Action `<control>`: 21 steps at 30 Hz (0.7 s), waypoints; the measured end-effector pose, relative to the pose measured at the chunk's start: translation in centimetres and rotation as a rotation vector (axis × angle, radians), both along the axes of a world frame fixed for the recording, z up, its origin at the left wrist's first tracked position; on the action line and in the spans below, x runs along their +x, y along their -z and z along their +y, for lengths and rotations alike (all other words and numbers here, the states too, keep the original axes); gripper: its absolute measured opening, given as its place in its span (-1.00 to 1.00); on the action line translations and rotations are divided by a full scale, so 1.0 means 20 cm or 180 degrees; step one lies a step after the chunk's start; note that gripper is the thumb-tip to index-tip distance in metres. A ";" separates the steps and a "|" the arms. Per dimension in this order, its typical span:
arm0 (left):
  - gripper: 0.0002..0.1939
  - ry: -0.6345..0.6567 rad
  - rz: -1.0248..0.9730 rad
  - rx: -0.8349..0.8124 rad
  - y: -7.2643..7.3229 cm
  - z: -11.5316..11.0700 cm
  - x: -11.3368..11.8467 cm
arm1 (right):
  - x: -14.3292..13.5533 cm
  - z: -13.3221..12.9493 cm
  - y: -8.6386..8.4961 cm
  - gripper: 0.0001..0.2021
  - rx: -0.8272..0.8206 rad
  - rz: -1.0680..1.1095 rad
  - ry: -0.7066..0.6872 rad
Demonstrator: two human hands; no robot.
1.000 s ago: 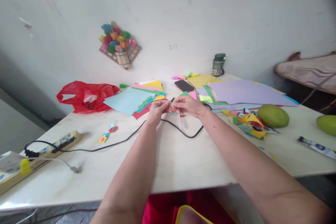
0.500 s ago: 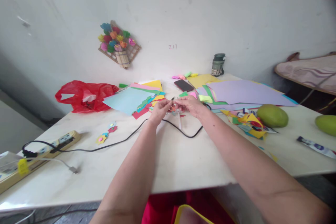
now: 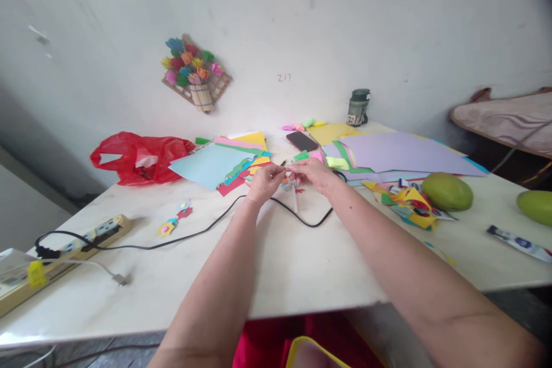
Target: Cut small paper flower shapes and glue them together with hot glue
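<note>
My left hand and my right hand meet fingertip to fingertip above the middle of the table. Both are closed in a pinch; whatever small piece lies between the fingers is too hidden to name. Just under them a thin white stick points toward me, with small orange and red bits around it. A black cable loops on the table below the hands. Left of my left hand lie cut paper strips in green, blue and red. Small paper flowers rest nearer to me on the left.
A power strip lies at the left and a red plastic bag behind it. Coloured sheets, a phone and a bottle stand toward the back. Paper scraps, a green mango-like fruit and a tube are at right.
My left hand has turned slightly, its fingers now closer to the right hand's fingertips. The right hand stays almost where it was.
</note>
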State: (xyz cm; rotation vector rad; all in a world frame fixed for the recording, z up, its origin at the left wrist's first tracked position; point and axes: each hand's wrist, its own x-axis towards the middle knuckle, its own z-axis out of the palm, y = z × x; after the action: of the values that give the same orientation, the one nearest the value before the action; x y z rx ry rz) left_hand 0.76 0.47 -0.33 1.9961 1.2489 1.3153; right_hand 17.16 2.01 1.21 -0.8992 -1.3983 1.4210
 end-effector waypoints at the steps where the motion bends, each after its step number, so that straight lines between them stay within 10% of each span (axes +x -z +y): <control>1: -0.84 -0.0020 -0.0006 -0.0002 0.00 0.00 0.00 | 0.00 0.00 0.00 -0.83 0.0016 -0.0024 0.0008; 21: -0.84 -0.0762 0.0869 0.0312 0.00 -0.02 0.00 | -0.04 -0.02 0.00 -0.85 0.0584 -0.0726 0.0221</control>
State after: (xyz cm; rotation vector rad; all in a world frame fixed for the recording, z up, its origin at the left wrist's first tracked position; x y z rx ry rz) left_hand 0.67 0.13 -0.33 2.2070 1.6202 1.2615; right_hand 16.32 1.57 1.17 -1.0029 -1.6216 1.1442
